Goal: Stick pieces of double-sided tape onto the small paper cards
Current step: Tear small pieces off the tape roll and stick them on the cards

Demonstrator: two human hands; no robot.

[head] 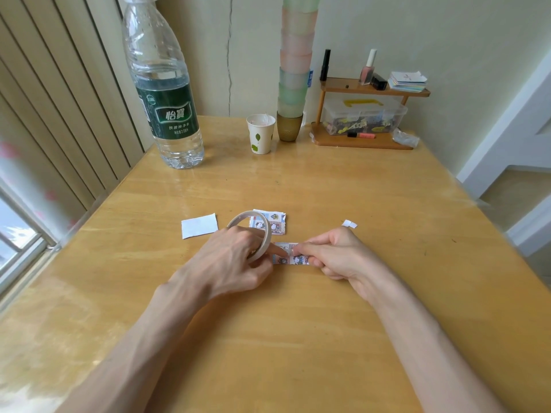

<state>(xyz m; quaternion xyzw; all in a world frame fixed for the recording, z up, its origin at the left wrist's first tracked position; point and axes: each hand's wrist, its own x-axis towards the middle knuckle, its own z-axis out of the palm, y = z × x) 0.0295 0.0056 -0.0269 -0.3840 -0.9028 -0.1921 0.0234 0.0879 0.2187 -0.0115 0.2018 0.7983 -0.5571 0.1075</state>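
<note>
In the middle of the wooden table (372, 189), just in front of me, lies a small printed card (290, 259), flat on the wood between my two hands. My left hand (235, 259) is curled round the tape roll (260, 234), which stands tilted on its edge against my knuckles, and my forefinger reaches out from it to press down on the card's left part. My right hand (337, 259) pinches the card's right end between forefinger and thumb, the other fingers folded under. Whether a strip of tape already sits beneath my fingertips I cannot tell. Just behind the roll lie more printed cards (275, 223), partly seen through its ring. A plain white card (199, 225) lies to the left of them, and a small white scrap (349, 224) sits beyond my right knuckles. At the far end stand a water bottle (167, 93), a paper cup (260, 134), a tall stack of cups (295, 64) and a little wooden shelf (372, 90)
</note>
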